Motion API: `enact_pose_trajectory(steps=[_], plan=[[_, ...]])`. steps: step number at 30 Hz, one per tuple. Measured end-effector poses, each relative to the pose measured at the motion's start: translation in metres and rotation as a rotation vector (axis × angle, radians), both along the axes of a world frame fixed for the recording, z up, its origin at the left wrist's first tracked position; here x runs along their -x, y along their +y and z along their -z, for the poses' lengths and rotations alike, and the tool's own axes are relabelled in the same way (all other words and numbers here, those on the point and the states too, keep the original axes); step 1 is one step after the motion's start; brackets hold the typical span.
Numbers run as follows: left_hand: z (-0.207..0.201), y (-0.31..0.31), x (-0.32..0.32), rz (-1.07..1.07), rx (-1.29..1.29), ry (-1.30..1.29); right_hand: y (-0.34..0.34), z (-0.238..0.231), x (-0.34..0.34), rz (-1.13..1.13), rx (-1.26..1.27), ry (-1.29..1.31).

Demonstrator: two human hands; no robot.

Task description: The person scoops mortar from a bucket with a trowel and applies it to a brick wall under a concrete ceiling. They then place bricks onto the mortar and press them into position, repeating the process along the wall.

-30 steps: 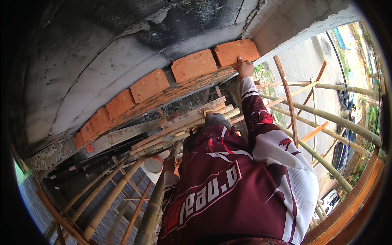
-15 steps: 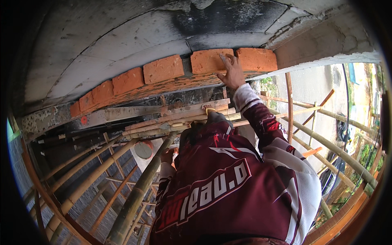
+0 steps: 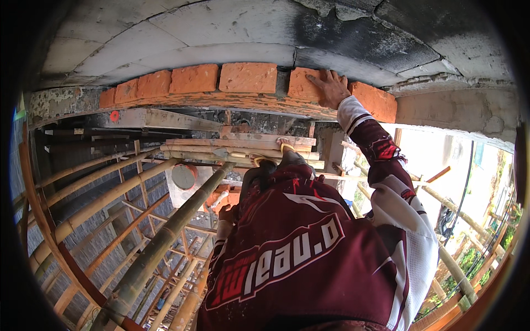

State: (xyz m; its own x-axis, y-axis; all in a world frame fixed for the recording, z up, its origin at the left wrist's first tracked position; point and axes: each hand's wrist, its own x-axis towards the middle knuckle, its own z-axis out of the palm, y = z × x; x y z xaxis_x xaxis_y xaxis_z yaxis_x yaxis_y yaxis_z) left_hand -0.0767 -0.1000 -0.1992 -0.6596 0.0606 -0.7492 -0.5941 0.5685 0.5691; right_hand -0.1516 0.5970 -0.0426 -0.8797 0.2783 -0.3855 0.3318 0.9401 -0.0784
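Along the foot of the wall runs a row of orange bricks (image 3: 248, 78). My right hand (image 3: 333, 90) rests against the right part of one brick (image 3: 302, 84), fingers spread over its top and thumb pointing left. It covers the joint between that brick and the end brick (image 3: 374, 101). Grey mortar (image 3: 282, 83) shows in the gap to the left of the touched brick. Low beside my body, my left hand (image 3: 226, 214) is small and shadowed near a thick bamboo pole (image 3: 171, 234); its grip is unclear.
Below the bricks, my sandalled feet (image 3: 284, 145) stand on planks and bamboo (image 3: 237, 149). Scaffold poles (image 3: 99, 220) cross the drop at left. A round bucket (image 3: 184, 176) sits lower down. A concrete beam (image 3: 458, 113) borders the row at right.
The view has shifted, so the brick row sits more level. My right hand has slid toward the right end of the same brick. Both feet now show.
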Motion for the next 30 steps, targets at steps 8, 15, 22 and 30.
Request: enact_pose_trajectory(steps=[8, 15, 22, 30], plan=[[-0.023, 0.036, 0.009, 0.033, 0.167, 0.036, 0.007, 0.015, -0.002, -0.034, 0.004, 0.021], [0.041, 0.032, 0.052, 0.384, 0.222, 0.121, 0.001, 0.015, 0.0, -0.06, -0.065, -0.007], [0.062, 0.045, 0.064, 0.171, 0.115, 0.152, 0.0, 0.003, 0.002, -0.058, -0.06, -0.075], [0.01, 0.034, 0.027, 0.161, 0.337, 0.074, -0.061, 0.019, 0.071, -0.127, 0.205, 0.443]])
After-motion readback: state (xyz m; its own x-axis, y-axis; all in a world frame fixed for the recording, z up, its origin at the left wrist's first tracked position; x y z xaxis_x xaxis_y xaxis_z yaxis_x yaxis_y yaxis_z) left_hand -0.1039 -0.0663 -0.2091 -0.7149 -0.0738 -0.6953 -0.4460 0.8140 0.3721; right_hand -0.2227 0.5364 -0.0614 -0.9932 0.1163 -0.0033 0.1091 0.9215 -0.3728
